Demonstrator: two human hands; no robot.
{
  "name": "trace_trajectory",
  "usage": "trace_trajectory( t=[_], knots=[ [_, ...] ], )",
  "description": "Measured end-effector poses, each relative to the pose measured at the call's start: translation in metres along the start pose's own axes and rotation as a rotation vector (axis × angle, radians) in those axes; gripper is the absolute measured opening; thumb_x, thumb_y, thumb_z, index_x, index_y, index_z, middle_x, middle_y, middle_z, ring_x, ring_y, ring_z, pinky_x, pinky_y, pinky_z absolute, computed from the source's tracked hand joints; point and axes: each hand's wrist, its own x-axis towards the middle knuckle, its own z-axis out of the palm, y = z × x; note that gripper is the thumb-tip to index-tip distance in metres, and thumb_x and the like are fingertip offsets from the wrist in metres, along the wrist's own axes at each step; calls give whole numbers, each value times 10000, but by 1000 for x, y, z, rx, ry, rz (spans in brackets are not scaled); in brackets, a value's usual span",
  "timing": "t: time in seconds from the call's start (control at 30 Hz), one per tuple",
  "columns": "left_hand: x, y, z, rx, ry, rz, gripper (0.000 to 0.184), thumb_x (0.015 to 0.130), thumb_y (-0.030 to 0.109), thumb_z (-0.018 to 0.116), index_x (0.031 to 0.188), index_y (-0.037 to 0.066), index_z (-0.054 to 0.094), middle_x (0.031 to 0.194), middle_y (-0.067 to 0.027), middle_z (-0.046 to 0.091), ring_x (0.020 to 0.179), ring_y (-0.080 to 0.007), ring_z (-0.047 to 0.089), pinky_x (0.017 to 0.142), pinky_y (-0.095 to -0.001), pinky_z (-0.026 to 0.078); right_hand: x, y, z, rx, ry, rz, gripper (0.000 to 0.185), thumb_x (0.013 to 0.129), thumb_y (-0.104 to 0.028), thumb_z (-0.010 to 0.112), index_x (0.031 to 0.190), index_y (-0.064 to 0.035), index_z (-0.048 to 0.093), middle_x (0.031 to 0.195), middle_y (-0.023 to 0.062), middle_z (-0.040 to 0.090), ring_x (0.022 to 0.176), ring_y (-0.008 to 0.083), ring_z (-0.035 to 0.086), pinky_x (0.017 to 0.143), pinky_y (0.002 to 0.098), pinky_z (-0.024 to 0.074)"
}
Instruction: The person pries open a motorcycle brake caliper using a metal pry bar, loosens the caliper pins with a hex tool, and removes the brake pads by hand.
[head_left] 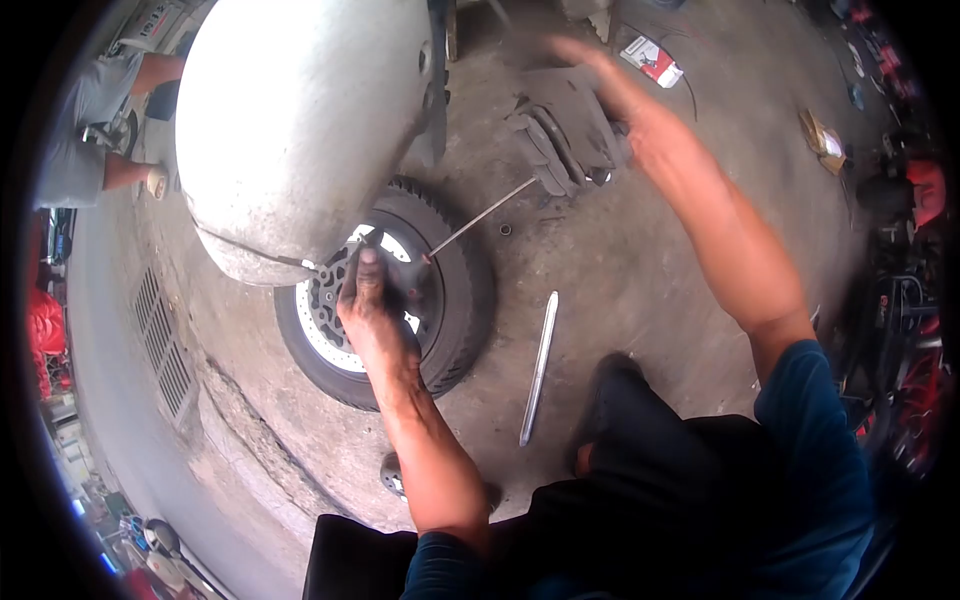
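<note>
My left hand (372,305) is closed above a wheel with a black tyre (462,290) and a brake disc (325,300), lying flat on the floor. Its fingers are pinched beside the lower edge of a whitish body panel (300,120). A dark, blurred shape is at the fingers, and I cannot make out what it is. A thin metal rod (482,218) runs from near this hand to a dark grey, block-like part (565,135). My right hand (540,50) is smeared by motion beyond that part, so its fingers do not show clearly.
A long metal bar (540,368) and a small ring (505,230) lie on the floor. A red-and-white packet (652,62) and a brown packet (822,140) are farther right. A drain grate (160,340) is at left, near another person's leg (125,170).
</note>
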Motion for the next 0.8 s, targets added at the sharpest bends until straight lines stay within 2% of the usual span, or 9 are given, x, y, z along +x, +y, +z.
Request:
trace_trajectory(
  t=[0.13, 0.23, 0.33, 0.4, 0.5, 0.57, 0.67, 0.73, 0.8],
  knots=[
    [2, 5, 4, -372, -54, -249, 330, 941, 301, 558, 1125, 29, 586, 598, -10, 528, 417, -129, 463, 395, -287, 375, -3, -3, -2, -4, -85, -68, 483, 822, -485, 635, 1080, -78, 631, 853, 78, 643, 711, 202, 645, 637, 343, 543],
    [-1, -11, -6, -636, -313, -314, 323, 921, 257, 595, 1163, 46, 557, 620, -9, 538, 417, -131, 468, 422, -319, 428, -5, -8, -1, 17, -78, -10, 416, 865, -368, 585, 1131, -48, 582, 936, 78, 635, 802, 188, 631, 724, 324, 530],
    [-13, -11, -8, -638, -495, -93, 498, 844, 292, 698, 1233, 38, 519, 810, -77, 612, 676, -193, 605, 602, -365, 530, -10, -13, 1, 60, -47, 85, 383, 937, -140, 493, 1309, -52, 478, 1131, 50, 612, 1002, 136, 597, 869, 261, 493],
    [-13, -10, -13, -463, -576, 24, 706, 780, 419, 748, 1289, 11, 479, 955, -109, 624, 898, -247, 620, 710, -367, 543, -5, -8, -7, 1, -101, 23, 396, 929, -124, 508, 1316, -49, 468, 1118, 57, 616, 998, 136, 598, 865, 256, 495],
    [-12, -9, -9, -213, -375, 274, 785, 773, 539, 700, 1286, -10, 475, 956, -87, 614, 900, -226, 614, 782, -339, 529, 5, 8, -19, 30, -218, -168, 404, 931, -132, 525, 1321, -49, 457, 1075, 66, 628, 954, 139, 612, 825, 253, 511],
    [3, -22, -19, 194, -174, 482, 854, 814, 733, 468, 1224, -10, 558, 1002, -74, 607, 837, -159, 601, 768, -272, 468, 15, 16, -30, 220, -408, -194, 386, 939, -153, 531, 1305, -49, 465, 1028, 67, 637, 896, 141, 627, 774, 253, 525],
    [5, -12, -20, 386, -45, 570, 755, 887, 677, 416, 1122, -6, 639, 880, -49, 630, 729, -118, 567, 655, -269, 435, 50, 40, -49, 437, -591, -159, 318, 954, -208, 528, 1228, -48, 509, 942, 53, 644, 786, 143, 635, 686, 259, 535],
    [7, -13, -20, 371, -25, 542, 688, 920, 617, 435, 1081, -13, 661, 783, -35, 629, 648, -101, 543, 582, -258, 418, 40, 36, -37, 393, -528, -196, 277, 961, -240, 522, 1159, -48, 542, 895, 44, 642, 734, 144, 632, 648, 262, 535],
    [-2, 7, -7, 284, 14, 297, 564, 945, 511, 482, 1004, -19, 664, 660, -14, 557, 564, -98, 501, 539, -242, 398, 4, 11, -6, 236, -365, -257, 255, 963, -259, 514, 1099, -50, 567, 870, 41, 639, 712, 145, 626, 636, 264, 533]
  ],
)
